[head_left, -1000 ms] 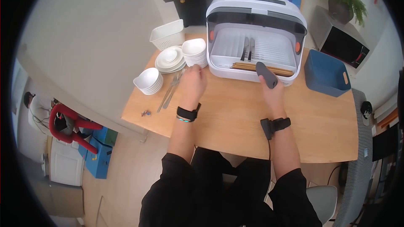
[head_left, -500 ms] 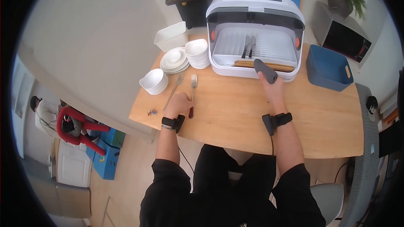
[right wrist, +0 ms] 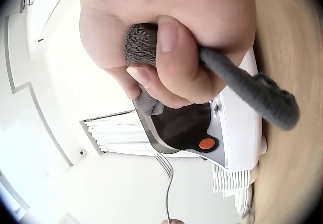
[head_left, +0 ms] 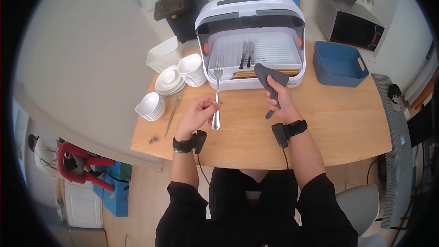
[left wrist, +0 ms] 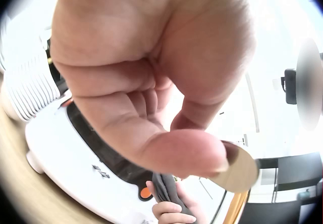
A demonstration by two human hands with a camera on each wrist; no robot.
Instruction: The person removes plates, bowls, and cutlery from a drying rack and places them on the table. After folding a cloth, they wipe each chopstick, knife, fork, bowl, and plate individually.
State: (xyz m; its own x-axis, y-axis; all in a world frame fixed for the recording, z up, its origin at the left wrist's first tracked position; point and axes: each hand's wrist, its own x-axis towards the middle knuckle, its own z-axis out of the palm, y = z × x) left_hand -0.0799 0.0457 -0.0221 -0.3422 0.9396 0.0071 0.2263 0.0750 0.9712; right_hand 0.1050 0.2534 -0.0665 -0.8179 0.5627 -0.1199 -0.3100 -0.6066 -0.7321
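My left hand (head_left: pixel 201 112) pinches a silver fork (head_left: pixel 216 82) by its handle, tines pointing away toward the white cabinet. In the left wrist view the shiny handle end (left wrist: pixel 241 169) sticks out past the thumb and finger. My right hand (head_left: pixel 280 98) grips a bunched dark grey cloth (head_left: pixel 270 80), whose loose end (right wrist: pixel 267 103) hangs out of the fist in the right wrist view. A second fork (head_left: pixel 173 115) lies on the table left of my left hand. Behind both hands stands the open white cabinet (head_left: pixel 251 82), holding two dark-handled knives (head_left: pixel 247 55) and wooden chopsticks (head_left: pixel 242 74).
At the left stand stacked small bowls (head_left: pixel 151 106), plates (head_left: pixel 169 82), a taller bowl stack (head_left: pixel 191 69) and a white basket (head_left: pixel 163 55). A blue bin (head_left: pixel 340 71) is at the right, before a microwave (head_left: pixel 354 27). Small bits (head_left: pixel 153 140) lie near the left table edge.
My left hand went from the cutlery beside the bowls back toward me, then lifted a fork from the table. My right hand with the cloth has drawn back from the cabinet's front, toward the fork.
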